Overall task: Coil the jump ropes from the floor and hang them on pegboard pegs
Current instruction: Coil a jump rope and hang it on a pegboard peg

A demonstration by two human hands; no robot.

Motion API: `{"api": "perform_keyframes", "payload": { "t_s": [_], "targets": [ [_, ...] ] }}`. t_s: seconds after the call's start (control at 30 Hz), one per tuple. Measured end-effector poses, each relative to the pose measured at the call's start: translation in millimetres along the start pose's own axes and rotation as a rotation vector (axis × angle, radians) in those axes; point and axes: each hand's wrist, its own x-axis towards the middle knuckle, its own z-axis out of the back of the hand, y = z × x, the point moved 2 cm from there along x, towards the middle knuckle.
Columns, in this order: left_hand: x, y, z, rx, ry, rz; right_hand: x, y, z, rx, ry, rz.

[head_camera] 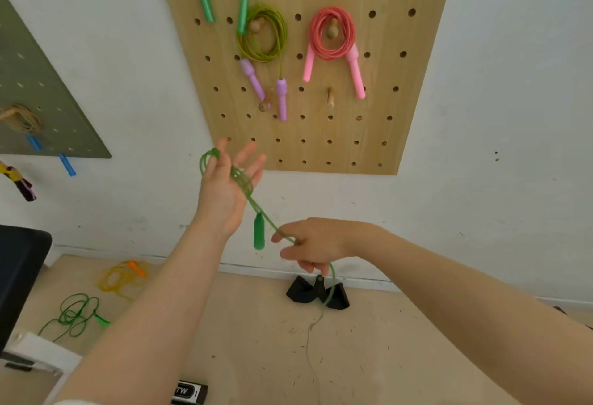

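On the wooden pegboard (pixel 321 135) at 12 o'clock hang three coiled ropes; two more lie on the floor (pixel 369 356) at 8 o'clock. Left hand (pixel 227 186), fingers spread wide, carries green rope (pixel 244 184) loops; right hand (pixel 313 245) pinches its strand.

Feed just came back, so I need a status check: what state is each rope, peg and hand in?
Green rope: partly looped round left hand, tail trailing to floor.
Right hand: pinching the green rope.
Pink rope: coiled, hung.
Lime rope: coiled, hung.
Free peg: empty.
Orange rope: loose on floor.
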Motion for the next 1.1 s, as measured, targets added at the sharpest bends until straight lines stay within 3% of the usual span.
{"api": "perform_keyframes", "payload": {
  "t_s": [0.07, 0.13, 0.23, 0.33, 0.4, 0.53, 0.6, 0.73, 0.8, 0.87, 0.97, 1.03, 1.1],
  "targets": [
    [10.0, 11.7, 11.2, 0.252, -0.07, 0.019, -13.0, 7.1, 5.6, -0.067, 0.076, 0.063],
    [8.7, 26.2, 14.5, 0.404, -0.001, 0.121, -25.4, 18.3, 18.1, -0.049, 0.011, 0.21],
    [-8.9, 39.0, 0.6, 0.374, 0.238, 0.23, -30.0, 20.3, 44.7, 0.02, -0.32, 0.342],
    [-31.4, 41.1, -23.1, 0.291, 0.47, 0.304, -24.0, -5.7, 64.8, 0.26, -0.705, 0.281],
    [-40.7, 38.1, -35.4, 0.136, 0.53, 0.394, -19.7, -27.5, 68.2, 0.412, -0.81, 0.216],
    [-47.7, 27.2, -52.5, -0.188, 0.583, 0.406, -11.0, -50.4, 51.4, 0.5, -0.656, 0.157],
    [-42.9, 23.9, -55.6, -0.299, 0.504, 0.341, -6.6, -54.8, 36.8, 0.488, -0.517, 0.127],
    [-12.2, 32.0, -39.6, -0.209, 0.041, 0.158, -4.7, -56.4, 17.8, 0.218, -0.311, 0.06],
    [0.4, 40.2, -27.4, -0.195, -0.159, 0.154, -9.3, -49.9, 10.9, 0.045, -0.113, 0.02],
    [6.4, 47.8, -16.9, -0.07, -0.259, 0.189, -17.9, -41.2, 7.6, -0.032, 0.068, -0.008],
    [3.4, 60.9, -7.6, 0.249, -0.178, 0.29, -30.1, -26.3, 15.5, 0.04, 0.111, 0.122],
    [-5.8, 67.7, -10.5, 0.372, 0.026, 0.368, -32.2, -21.7, 28.8, 0.136, -0.07, 0.241],
    [-20.0, 68.1, -22.3, 0.398, 0.278, 0.417, -29.8, -27.0, 46.5, 0.246, -0.359, 0.273]
  ]
}}
